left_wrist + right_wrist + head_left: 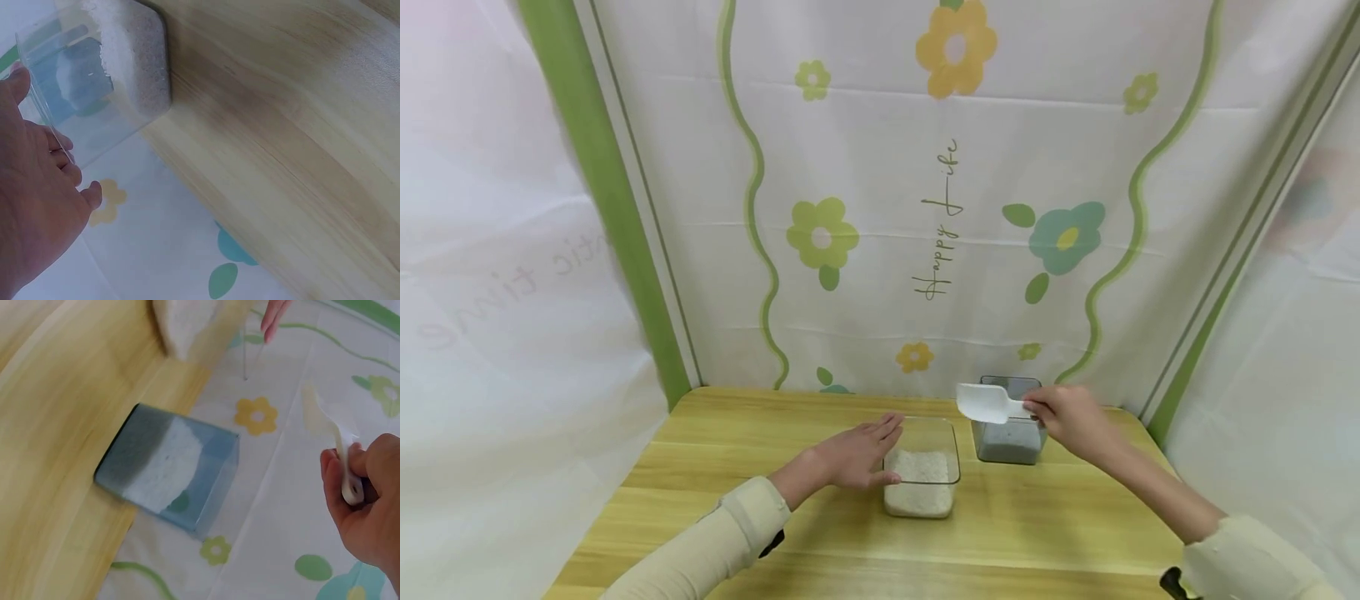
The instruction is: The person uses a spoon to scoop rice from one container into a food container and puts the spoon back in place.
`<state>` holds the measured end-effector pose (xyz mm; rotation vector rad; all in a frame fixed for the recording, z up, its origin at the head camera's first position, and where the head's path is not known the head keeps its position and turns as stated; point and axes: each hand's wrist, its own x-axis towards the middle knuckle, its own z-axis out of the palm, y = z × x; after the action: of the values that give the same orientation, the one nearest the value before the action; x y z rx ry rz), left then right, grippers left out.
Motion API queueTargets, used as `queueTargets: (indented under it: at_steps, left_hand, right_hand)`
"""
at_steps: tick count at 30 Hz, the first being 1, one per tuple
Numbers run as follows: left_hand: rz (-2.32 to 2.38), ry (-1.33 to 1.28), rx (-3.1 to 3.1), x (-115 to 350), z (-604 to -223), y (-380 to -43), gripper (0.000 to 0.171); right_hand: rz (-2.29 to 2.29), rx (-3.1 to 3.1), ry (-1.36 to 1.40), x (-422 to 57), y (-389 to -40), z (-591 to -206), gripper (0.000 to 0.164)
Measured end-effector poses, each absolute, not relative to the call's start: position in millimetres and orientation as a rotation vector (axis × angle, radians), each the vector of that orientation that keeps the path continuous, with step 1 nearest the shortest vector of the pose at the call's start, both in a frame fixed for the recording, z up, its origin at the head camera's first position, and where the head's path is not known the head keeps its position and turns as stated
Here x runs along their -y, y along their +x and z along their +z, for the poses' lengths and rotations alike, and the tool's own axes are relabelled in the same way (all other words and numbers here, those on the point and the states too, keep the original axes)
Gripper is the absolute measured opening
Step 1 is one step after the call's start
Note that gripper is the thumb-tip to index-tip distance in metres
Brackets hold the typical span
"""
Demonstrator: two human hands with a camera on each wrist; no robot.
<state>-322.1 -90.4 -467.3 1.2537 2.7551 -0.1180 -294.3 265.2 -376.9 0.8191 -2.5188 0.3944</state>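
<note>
My right hand pinches the handle of a white plastic scoop, held above a bluish-grey see-through container. White grains that look like rice lie in that container. To its left stands a clear container with white grains in its lower part. My left hand rests against the clear container's left side, thumb and fingers spread along its rim. In the left wrist view the fingers lie at the container's edge.
Both containers stand on a wood-grain table, the grey one near its back edge. A white curtain with printed flowers hangs right behind the table. More white curtain hangs at the left side, and likewise at the right.
</note>
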Motion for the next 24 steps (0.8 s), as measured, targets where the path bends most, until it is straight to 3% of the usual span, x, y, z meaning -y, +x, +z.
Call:
queueTargets:
  at_steps: [6,11,17,24]
  left_hand:
    - [-0.061,1.249,-2.755,93.1,-467.5,-324.5,0.085]
    - [-0.015,1.237,-2.749,95.0,-467.5,-326.4,0.089]
    - [0.047,1.227,-2.734,94.7,-469.2,-325.7,0.092]
    - [0.094,1.213,-2.733,93.6,-468.3,-324.8,0.092]
  right_hand:
    - [0.518,2.721,0.938,-239.3,-302.1,-371.9,0.016]
    - [0.507,2.748,1.041,-217.8,-315.1,-381.3,0.009]
    - [0.513,2.833,1.149,-192.5,-329.4,-390.2,0.011]
    - [0.163,2.772,1.457,-157.7,-347.5,-400.1,0.02]
